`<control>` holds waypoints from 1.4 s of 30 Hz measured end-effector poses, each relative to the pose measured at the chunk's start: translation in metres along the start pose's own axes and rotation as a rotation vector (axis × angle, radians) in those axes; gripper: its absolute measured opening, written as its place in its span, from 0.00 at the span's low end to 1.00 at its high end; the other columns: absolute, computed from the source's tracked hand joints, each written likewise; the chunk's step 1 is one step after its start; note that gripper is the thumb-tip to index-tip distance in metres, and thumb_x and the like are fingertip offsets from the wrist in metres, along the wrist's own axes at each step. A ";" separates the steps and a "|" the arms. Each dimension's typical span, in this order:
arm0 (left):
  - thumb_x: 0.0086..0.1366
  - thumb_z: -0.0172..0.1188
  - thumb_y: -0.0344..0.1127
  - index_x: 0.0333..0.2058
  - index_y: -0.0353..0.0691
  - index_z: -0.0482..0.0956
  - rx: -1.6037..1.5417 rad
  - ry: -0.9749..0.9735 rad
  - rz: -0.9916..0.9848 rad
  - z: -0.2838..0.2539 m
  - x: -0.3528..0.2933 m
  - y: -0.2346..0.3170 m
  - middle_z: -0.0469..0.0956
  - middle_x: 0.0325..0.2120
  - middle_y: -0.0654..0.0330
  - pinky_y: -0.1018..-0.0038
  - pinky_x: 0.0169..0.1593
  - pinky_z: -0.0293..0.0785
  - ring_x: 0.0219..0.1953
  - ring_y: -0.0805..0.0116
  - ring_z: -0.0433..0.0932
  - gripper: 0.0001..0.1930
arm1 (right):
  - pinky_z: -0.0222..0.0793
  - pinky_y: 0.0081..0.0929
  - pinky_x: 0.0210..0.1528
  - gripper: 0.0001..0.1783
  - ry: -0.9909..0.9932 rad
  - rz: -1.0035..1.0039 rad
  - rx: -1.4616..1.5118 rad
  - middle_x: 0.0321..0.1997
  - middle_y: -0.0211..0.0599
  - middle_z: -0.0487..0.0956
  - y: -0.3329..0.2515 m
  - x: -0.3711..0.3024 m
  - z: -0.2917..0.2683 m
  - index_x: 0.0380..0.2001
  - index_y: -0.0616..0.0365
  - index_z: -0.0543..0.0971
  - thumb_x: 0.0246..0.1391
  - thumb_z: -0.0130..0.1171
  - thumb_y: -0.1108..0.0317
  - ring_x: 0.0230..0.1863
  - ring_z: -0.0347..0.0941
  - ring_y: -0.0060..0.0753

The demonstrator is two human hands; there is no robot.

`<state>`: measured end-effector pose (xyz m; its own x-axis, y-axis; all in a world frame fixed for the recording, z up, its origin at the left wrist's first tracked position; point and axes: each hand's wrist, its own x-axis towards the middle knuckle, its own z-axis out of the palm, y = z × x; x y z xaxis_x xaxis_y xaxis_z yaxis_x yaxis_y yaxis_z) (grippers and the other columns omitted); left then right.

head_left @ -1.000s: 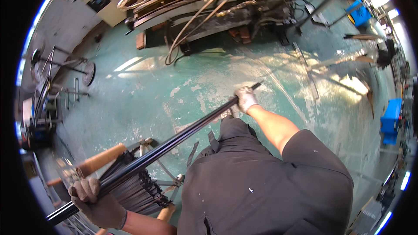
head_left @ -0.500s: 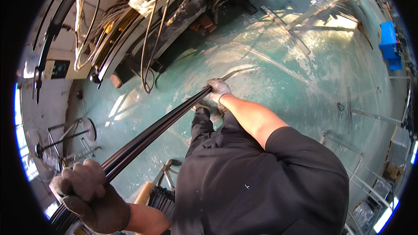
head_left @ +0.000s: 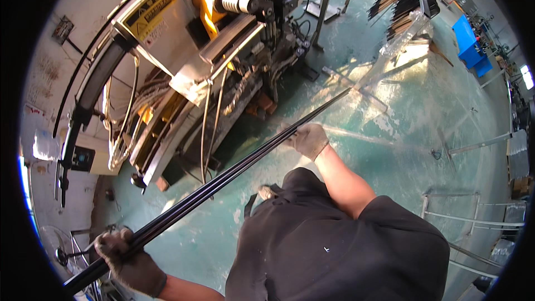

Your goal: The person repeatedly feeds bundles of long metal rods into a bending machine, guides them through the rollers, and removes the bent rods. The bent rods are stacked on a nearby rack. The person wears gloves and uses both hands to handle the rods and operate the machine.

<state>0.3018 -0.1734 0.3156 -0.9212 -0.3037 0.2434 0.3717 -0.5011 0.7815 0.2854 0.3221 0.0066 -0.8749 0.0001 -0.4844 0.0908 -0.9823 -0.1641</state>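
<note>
A bundle of long, thin black rods [head_left: 214, 181] crosses in front of me, from the lower left up to the middle right. Gloved in grey-brown, my left hand [head_left: 129, 262] is closed round the bundle near its lower-left end. My right hand [head_left: 308, 140], in a lighter glove, grips the same rods farther along, with its fingertips hidden behind them. Past that hand the far ends of the rods reach out over the green floor.
At the upper left stands a machine [head_left: 223, 72] with orange parts, hanging cables and a yellow warning label. More dark rods [head_left: 398, 8] rest on a rack at the top right. A blue bin [head_left: 471, 44] stands at the right. Metal frames [head_left: 468, 223] stand at lower right.
Both hands still hold the rods. My right hand has moved right and the bundle's far end now reaches farther up and right. My view has shifted, showing more of the machine and the rack.
</note>
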 end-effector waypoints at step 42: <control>0.79 0.59 0.37 0.55 0.26 0.81 -0.142 0.465 -0.321 0.013 0.174 -0.348 0.85 0.53 0.47 0.62 0.66 0.78 0.56 0.56 0.84 0.18 | 0.76 0.28 0.49 0.25 0.211 -0.574 -1.022 0.56 0.33 0.86 -0.297 0.358 0.280 0.61 0.58 0.81 0.79 0.47 0.51 0.51 0.83 0.32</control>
<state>0.0106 -0.0406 0.0933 -0.8546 -0.4268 -0.2957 0.1240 -0.7208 0.6819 -0.1886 0.5616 0.1228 -0.8245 0.5159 -0.2325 0.1321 -0.2239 -0.9656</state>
